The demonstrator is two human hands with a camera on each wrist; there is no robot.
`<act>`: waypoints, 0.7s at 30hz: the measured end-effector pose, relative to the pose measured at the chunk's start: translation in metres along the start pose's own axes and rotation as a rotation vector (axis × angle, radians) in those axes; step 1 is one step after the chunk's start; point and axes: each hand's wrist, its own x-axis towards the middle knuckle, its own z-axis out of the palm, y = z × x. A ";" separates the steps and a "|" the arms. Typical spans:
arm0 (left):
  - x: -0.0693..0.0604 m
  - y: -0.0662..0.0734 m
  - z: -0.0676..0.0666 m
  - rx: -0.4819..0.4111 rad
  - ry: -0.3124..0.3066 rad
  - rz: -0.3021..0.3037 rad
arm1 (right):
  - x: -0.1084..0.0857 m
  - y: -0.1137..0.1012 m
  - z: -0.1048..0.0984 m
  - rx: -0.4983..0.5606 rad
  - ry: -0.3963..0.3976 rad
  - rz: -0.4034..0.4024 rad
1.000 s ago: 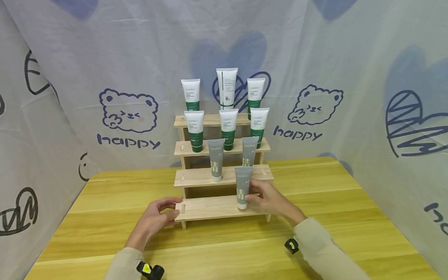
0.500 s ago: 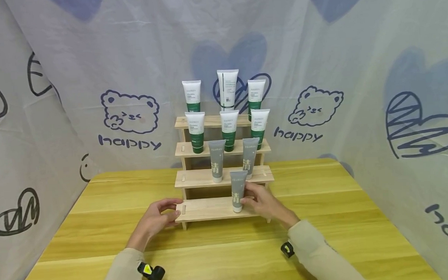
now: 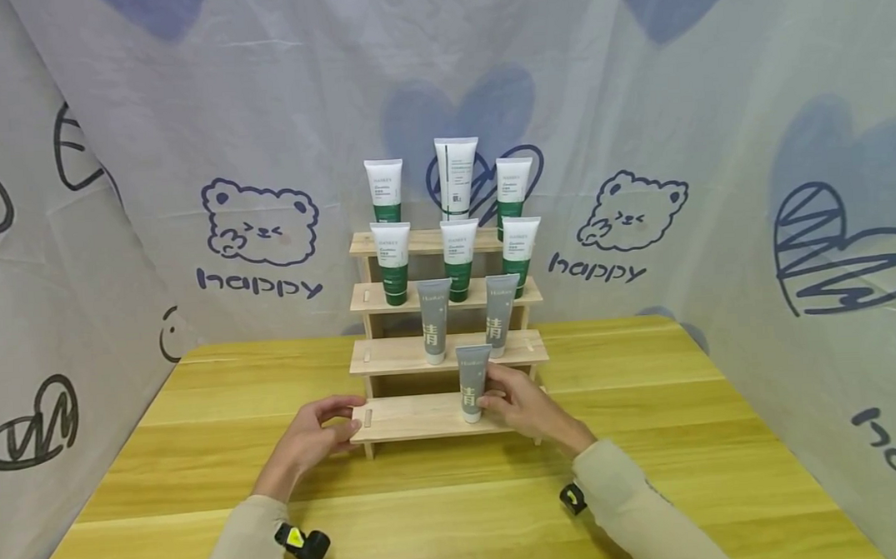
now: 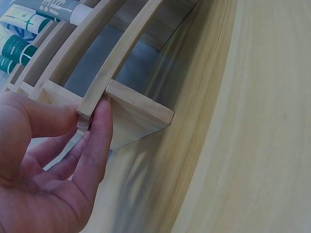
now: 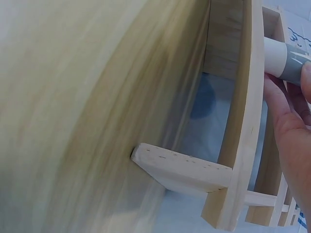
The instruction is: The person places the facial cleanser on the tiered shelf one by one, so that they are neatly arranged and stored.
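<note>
A tiered wooden display rack (image 3: 416, 414) stands on the table. My right hand (image 3: 524, 401) pinches a grey squeeze tube (image 3: 473, 378), which stands upright on its cap on the bottom step, right of the middle. In the right wrist view the tube's white cap (image 5: 275, 57) meets the step board, and part of the right hand (image 5: 291, 126) shows at the edge. At the rack's left end, my left hand (image 3: 315, 435) grips the end of the bottom step; the left wrist view shows thumb and fingers of the left hand (image 4: 58, 160) pinching that board.
Two more grey tubes (image 3: 434, 322) stand on the step above. White-and-green tubes (image 3: 394, 265) line the third step. On the top step are two such tubes and a taller white tube (image 3: 456, 179). A patterned cloth (image 3: 260, 96) hangs behind the wooden table (image 3: 443, 513).
My right hand has moved left along the bottom step with the grey tube, shifting slightly again in the last half second. My left hand keeps its hold on the rack.
</note>
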 end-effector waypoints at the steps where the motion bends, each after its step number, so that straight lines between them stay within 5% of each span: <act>1: 0.000 0.000 0.000 -0.003 -0.001 0.000 | 0.000 0.000 0.000 -0.002 0.000 -0.005; 21: -0.001 0.000 -0.001 -0.007 -0.023 0.004 | -0.002 0.005 -0.002 0.048 -0.009 0.049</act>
